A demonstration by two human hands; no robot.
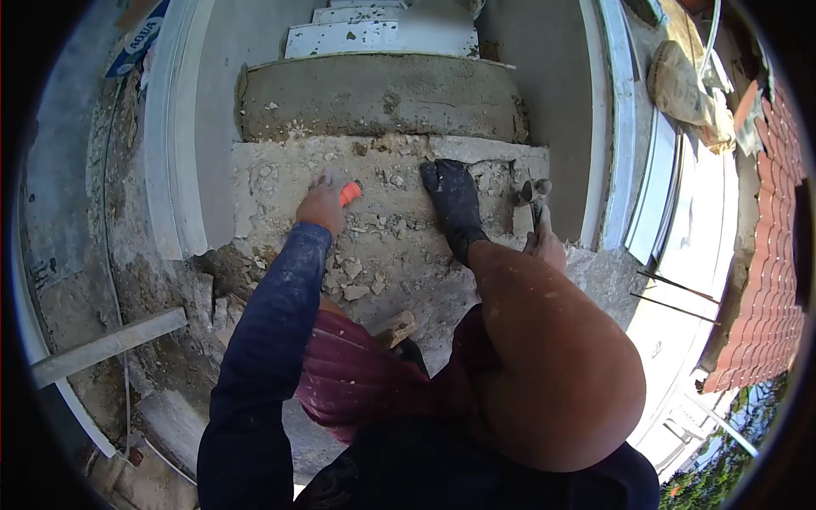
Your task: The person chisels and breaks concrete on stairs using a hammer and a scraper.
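My left hand (323,200) is closed around an orange-handled tool (350,194), held low over the chipped concrete step (263,157). The tool's far end is hidden by the hand. To the right, my right hand (548,245) grips a hammer (534,192), its metal head up beside the step's right end. My forearm passes partly behind my raised knee. Between both hands, my foot in a black split-toe sock or shoe (452,200) rests on the step. Broken concrete pieces (353,270) lie below the left hand.
Behind the step rises a smoother grey cement riser (382,93), with white stairs (348,36) beyond. Door jambs (183,127) flank the opening. A wooden plank (110,347) juts in at left. Two thin rods (676,308) stick out at right, near a sack (684,89) and roof tiles (761,255).
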